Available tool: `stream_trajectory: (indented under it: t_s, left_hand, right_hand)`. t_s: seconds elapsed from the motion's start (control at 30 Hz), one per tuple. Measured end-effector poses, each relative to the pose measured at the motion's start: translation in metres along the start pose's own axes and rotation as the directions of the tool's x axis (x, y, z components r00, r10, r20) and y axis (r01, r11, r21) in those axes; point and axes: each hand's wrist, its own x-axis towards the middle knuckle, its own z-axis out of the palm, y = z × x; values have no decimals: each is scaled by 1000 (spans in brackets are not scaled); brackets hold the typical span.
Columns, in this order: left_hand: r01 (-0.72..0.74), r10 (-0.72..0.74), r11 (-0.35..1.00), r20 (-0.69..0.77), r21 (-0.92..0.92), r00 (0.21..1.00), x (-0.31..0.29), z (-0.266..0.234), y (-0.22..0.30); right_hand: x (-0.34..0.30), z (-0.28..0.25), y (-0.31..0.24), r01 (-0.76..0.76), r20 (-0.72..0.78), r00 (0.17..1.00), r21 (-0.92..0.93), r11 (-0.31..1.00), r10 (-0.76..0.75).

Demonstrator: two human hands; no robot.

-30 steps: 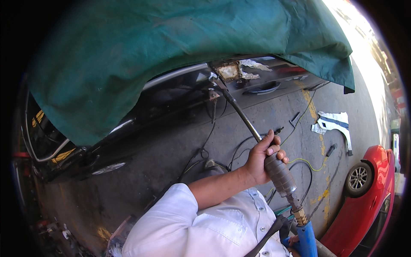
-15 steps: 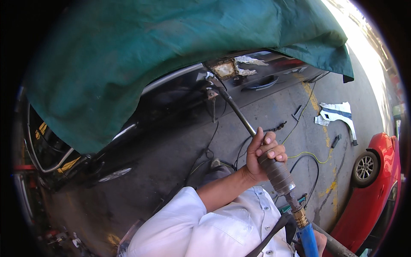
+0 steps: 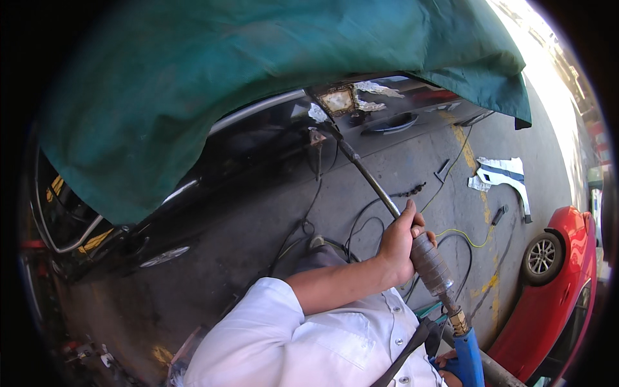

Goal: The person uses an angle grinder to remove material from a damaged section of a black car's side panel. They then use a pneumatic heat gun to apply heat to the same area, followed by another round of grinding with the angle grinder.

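My left hand [image 3: 402, 246] is closed round the ribbed sliding weight [image 3: 431, 263] of a slide hammer, its thumb lying up along the steel rod [image 3: 373, 182]. The rod slants up and left to the dark car's side [image 3: 258, 151], its far end by a bare, rough-edged patch [image 3: 338, 101]. How the tip meets the panel is too small to make out. Below the weight are a brass fitting [image 3: 458, 321] and the blue handle [image 3: 469, 356]. My right hand [image 3: 446, 361] is mostly hidden behind that handle, with fingers curled at it.
A green cover [image 3: 258, 58] drapes over the dark car. A black door handle [image 3: 394, 124] sits right of the rod. Hoses [image 3: 351, 235] and a yellow-green cable [image 3: 461, 231] cross the floor. A white fender panel [image 3: 506, 174] lies at right, with a red car [image 3: 548, 303] nearer.
My left hand has shifted its grip on the weight, the fingers now wrapped farther round it. The weight and handle sit slightly farther right, and the weight is a little closer to the brass fitting.
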Motion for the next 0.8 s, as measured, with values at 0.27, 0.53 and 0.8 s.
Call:
stream_trajectory:
  t_s: [0.27,0.53,0.8]
  left_hand:
    - [-17,19,1000,88,-20,996,0,-8,4]
    - [-8,9,1000,54,-14,998,6,-9,12]
    - [-20,21,999,14,-31,1000,-2,3,27]
  right_hand:
    - [-5,5,-3,-41,16,999,9,999,41]
    - [-2,7,-10,-36,26,999,-15,999,37]
    - [-1,17,-22,-25,2,1000,-24,999,25]
